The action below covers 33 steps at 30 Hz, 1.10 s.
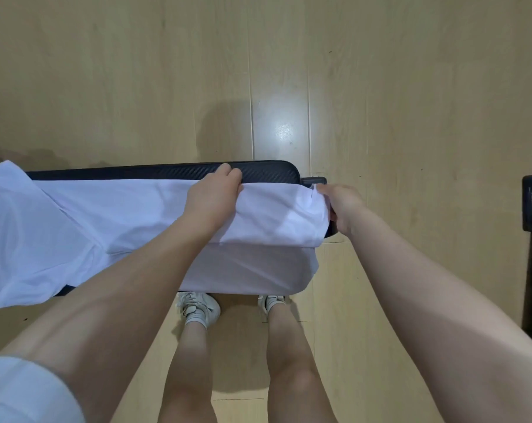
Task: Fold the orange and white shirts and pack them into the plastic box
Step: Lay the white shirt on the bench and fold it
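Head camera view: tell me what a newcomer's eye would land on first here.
The white shirt dominates, spread across a narrow black table at mid-frame and draping over its near edge. Both hands grip the shirt's right end: the left hand at its far edge, the right hand at the corner. Below, bare legs and white shoes stand on the wooden floor.
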Available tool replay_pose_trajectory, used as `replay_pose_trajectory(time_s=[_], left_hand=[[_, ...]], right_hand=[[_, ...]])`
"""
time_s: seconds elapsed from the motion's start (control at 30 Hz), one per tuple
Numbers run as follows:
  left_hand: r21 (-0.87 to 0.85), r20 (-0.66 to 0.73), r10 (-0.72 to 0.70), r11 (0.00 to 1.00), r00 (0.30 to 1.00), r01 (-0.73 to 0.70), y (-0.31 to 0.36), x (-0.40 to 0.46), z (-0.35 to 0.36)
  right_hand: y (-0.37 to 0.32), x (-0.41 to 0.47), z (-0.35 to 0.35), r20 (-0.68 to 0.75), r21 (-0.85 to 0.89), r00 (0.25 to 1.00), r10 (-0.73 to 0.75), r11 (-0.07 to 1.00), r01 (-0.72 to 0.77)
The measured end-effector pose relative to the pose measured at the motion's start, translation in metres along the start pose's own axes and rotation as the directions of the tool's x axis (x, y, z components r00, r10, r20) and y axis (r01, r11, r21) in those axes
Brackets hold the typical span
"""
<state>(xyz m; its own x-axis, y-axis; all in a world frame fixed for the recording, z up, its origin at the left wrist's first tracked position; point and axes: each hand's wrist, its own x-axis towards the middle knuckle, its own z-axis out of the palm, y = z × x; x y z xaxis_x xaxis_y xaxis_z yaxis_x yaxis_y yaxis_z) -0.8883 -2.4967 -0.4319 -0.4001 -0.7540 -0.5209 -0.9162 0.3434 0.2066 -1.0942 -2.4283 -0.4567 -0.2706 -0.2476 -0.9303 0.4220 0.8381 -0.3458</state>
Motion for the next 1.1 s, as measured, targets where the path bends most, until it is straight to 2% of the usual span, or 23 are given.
replay_pose_trajectory(time_s=[0.07,0.1,0.13,0.17,0.2,0.23,0.27,0.3,0.33,0.37,0.4,0.47,0.53,0.57,0.63,0.73,0.8,0.87,0.93,1.0,1.1], left_hand=[[-0.003,-0.023,-0.026,1.000,0.999,0.026,-0.004,-0.001,-0.003],[-0.010,-0.052,-0.040,0.999,0.998,0.040,-0.006,-0.002,-0.003],[-0.020,-0.083,-0.047,0.999,0.995,0.046,-0.007,-0.004,-0.002],[-0.036,-0.111,-0.050,0.998,0.993,0.047,-0.008,-0.006,-0.001],[-0.066,-0.134,-0.052,0.997,0.990,0.043,-0.009,-0.008,0.000],[-0.103,-0.151,-0.046,0.994,0.988,0.030,-0.009,-0.010,0.002],[-0.139,-0.160,-0.023,0.990,0.987,0.000,-0.009,-0.012,0.005],[-0.166,-0.165,0.018,0.985,0.986,-0.046,-0.010,-0.015,0.010],[-0.189,-0.168,0.070,0.977,0.983,-0.102,-0.010,-0.019,0.014],[-0.207,-0.179,0.118,0.966,0.977,-0.154,-0.010,-0.022,0.019],[-0.214,-0.189,0.152,0.958,0.970,-0.192,-0.012,-0.025,0.024],[-0.186,-0.152,0.165,0.964,0.975,-0.192,-0.017,-0.031,0.036],[-0.111,-0.091,0.084,0.989,0.992,-0.094,-0.024,-0.035,0.045],[-0.083,-0.064,0.003,0.997,0.998,-0.009,-0.028,-0.038,0.047],[-0.064,-0.029,-0.178,0.982,0.984,0.176,-0.042,-0.046,0.053],[-0.087,-0.047,-0.290,0.954,0.956,0.285,-0.061,-0.057,0.052],[-0.107,-0.025,-0.342,0.935,0.939,0.338,-0.074,-0.062,0.046],[-0.139,0.006,-0.413,0.901,0.911,0.410,-0.090,-0.068,0.040],[-0.175,0.023,-0.464,0.870,0.886,0.461,-0.106,-0.074,0.035],[-0.212,0.033,-0.500,0.842,0.865,0.496,-0.127,-0.082,0.030],[-0.324,0.033,-0.512,0.807,0.858,0.494,-0.166,-0.097,0.022]], right_hand=[[0.001,0.004,-0.011,0.033,0.326,0.998,0.045,0.944,-0.054],[0.004,0.006,-0.015,0.037,0.435,0.997,0.073,0.897,-0.082],[0.008,0.010,-0.018,0.015,0.473,0.994,0.107,0.875,-0.101],[0.012,0.013,-0.020,-0.047,0.426,0.991,0.126,0.900,-0.094],[0.016,0.013,-0.019,-0.136,0.302,0.984,0.111,0.951,-0.065],[0.020,0.013,-0.017,-0.251,0.118,0.967,0.035,0.993,-0.005],[0.023,0.012,-0.013,-0.361,-0.091,0.923,-0.137,0.990,0.111],[0.026,0.007,-0.006,-0.379,-0.277,0.857,-0.349,0.927,0.255],[0.028,0.000,0.003,-0.288,-0.438,0.785,-0.548,0.805,0.402],[0.032,-0.010,0.014,-0.122,-0.533,0.719,-0.684,0.656,0.534],[0.037,-0.018,0.026,0.063,-0.563,0.663,-0.746,0.522,0.641],[0.050,-0.029,0.048,0.390,-0.599,0.551,-0.737,0.251,0.761],[0.067,-0.024,0.058,0.591,-0.644,0.459,-0.663,-0.046,0.764],[0.073,-0.020,0.058,0.629,-0.672,0.459,-0.628,-0.142,0.727],[0.077,-0.018,0.058,0.583,-0.764,0.515,-0.629,-0.210,0.610],[0.077,-0.033,0.072,0.396,-0.890,0.657,-0.642,-0.092,0.446],[0.074,-0.047,0.088,0.368,-0.912,0.703,-0.608,-0.088,0.401],[0.071,-0.061,0.105,0.488,-0.865,0.705,-0.515,-0.183,0.466],[0.070,-0.071,0.121,0.610,-0.790,0.649,-0.454,-0.279,0.546],[0.070,-0.078,0.141,0.672,-0.740,0.616,-0.411,-0.341,0.580],[0.074,-0.087,0.176,0.669,-0.740,0.664,-0.335,-0.389,0.549]])
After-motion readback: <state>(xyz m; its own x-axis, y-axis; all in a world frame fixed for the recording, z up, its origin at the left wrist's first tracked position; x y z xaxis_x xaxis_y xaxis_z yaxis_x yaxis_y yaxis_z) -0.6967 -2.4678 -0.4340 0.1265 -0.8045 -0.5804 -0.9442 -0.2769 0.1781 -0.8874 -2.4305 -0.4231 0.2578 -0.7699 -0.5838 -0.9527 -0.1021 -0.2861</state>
